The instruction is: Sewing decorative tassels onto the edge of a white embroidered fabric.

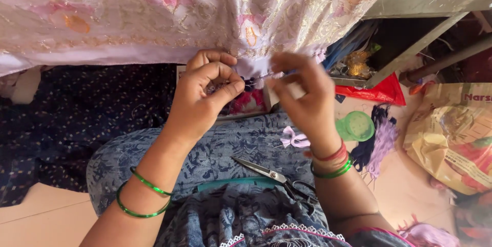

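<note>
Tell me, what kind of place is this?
Probably a home sewing or embroidery corner on the floor. Pink embroidered fabric is stretched over a frame, scissors lie on the person's lap, and purple thread bundles sit on the floor.

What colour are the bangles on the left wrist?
Green bangles, seen clearly in the head view.

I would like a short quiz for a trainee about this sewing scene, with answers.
1. True or false: the scissors lie on the person's lap.
2. Which colour are the bangles on the left wrist?
3. What do the left hand and right hand pinch: A) fabric edge, B) green lid?

Key: 1 true; 2 green; 3 A.
</note>
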